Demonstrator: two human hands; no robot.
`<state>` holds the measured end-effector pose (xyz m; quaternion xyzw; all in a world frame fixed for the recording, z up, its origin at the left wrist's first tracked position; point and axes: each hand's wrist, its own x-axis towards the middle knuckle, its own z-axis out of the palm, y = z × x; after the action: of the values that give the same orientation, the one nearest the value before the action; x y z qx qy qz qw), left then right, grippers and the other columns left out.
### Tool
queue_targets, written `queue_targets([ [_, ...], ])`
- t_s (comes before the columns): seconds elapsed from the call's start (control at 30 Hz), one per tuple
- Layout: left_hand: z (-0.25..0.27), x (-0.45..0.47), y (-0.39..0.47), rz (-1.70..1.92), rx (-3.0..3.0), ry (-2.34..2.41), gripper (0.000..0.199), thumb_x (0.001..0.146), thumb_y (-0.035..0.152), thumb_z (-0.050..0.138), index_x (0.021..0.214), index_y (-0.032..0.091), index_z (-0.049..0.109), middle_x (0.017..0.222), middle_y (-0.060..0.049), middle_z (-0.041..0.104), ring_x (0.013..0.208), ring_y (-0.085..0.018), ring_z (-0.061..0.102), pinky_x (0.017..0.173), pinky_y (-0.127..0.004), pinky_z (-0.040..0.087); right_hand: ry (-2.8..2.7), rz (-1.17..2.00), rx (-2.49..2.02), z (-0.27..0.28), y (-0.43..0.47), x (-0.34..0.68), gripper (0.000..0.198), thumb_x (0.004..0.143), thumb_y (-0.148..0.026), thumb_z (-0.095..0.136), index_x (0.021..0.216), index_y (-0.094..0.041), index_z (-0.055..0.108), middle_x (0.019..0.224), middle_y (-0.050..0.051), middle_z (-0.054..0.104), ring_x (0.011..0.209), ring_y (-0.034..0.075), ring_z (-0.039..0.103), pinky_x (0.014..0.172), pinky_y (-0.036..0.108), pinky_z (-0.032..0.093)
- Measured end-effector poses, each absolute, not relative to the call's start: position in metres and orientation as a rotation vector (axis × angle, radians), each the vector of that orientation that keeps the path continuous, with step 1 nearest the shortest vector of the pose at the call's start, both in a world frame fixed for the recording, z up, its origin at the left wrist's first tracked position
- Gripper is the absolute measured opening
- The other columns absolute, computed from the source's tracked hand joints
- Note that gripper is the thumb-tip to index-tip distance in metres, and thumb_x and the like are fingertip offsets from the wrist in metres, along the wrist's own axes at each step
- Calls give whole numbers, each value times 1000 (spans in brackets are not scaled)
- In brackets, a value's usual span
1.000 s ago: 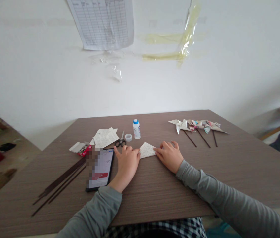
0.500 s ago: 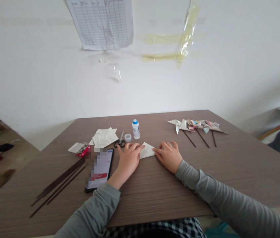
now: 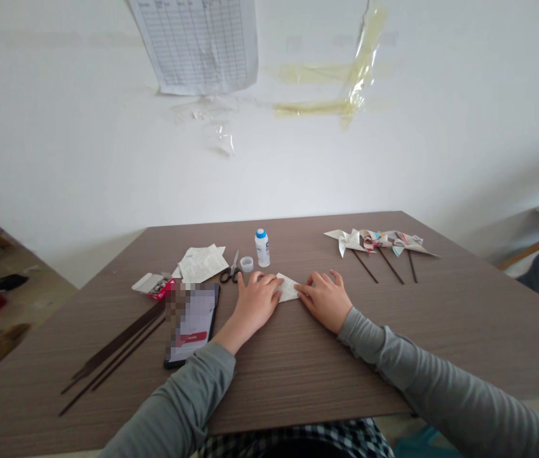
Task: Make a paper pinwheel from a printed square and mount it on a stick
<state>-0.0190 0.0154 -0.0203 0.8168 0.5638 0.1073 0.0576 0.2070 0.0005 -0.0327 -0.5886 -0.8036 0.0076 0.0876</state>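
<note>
A small folded piece of printed paper lies on the table between my hands, tapering to a point at its right end. Over its left part rests my left hand, fingers bent and closed on the paper, hiding that side. My right hand grips the right corner with thumb and forefinger, its other fingers curled loosely above. Just beyond my left hand are black-handled scissors, a small clear plastic cap and an upright white glue bottle with a blue top.
Left on the table are printed paper sheets, an open red-and-white box of small pieces, dark thin sticks and a phone. Several paper pinwheels on sticks lie at the back right. A wall stands behind.
My left hand has slid right across the folded paper, covering more of it, so less paper shows. My right hand stays at the right corner.
</note>
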Motion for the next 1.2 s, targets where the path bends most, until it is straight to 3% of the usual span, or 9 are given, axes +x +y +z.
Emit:
queue_targets([
  [0.4,-19,-15,15,191,2500,1708,57,129,18,55,177,32,83,192,-9,77,185,-47,58,155,-100,29,-2371,85,-1746,-34,4,208,44,132,-31,64,159,-37,97,150,18,89,139,41,81,150,76,38],
  [0.53,-16,-15,16,167,2462,1734,52,129,28,65,178,35,82,193,-8,76,184,-49,59,155,-98,30,-2340,122,-1738,-37,7,208,42,131,-33,66,158,-37,98,150,18,89,140,41,79,150,77,38],
  [0.67,-16,-15,18,156,2430,1747,51,129,37,72,179,36,82,194,-7,75,185,-52,58,155,-101,29,-2281,171,-1781,-38,10,206,36,130,-38,71,152,-35,100,150,18,87,143,40,78,147,69,43],
  [0.87,-20,-14,23,139,2407,1765,51,126,44,77,176,43,85,194,-5,75,186,-51,58,158,-93,32,-2224,250,-1853,-36,12,200,35,127,-47,80,154,-31,95,153,19,82,149,42,75,130,58,54],
  [1.2,-22,-14,24,123,2397,1761,54,125,50,79,178,44,84,194,-7,75,184,-50,58,158,-92,31,-2199,301,-1910,-35,15,201,37,123,-54,87,155,-37,91,157,16,79,152,41,73,129,57,52],
])
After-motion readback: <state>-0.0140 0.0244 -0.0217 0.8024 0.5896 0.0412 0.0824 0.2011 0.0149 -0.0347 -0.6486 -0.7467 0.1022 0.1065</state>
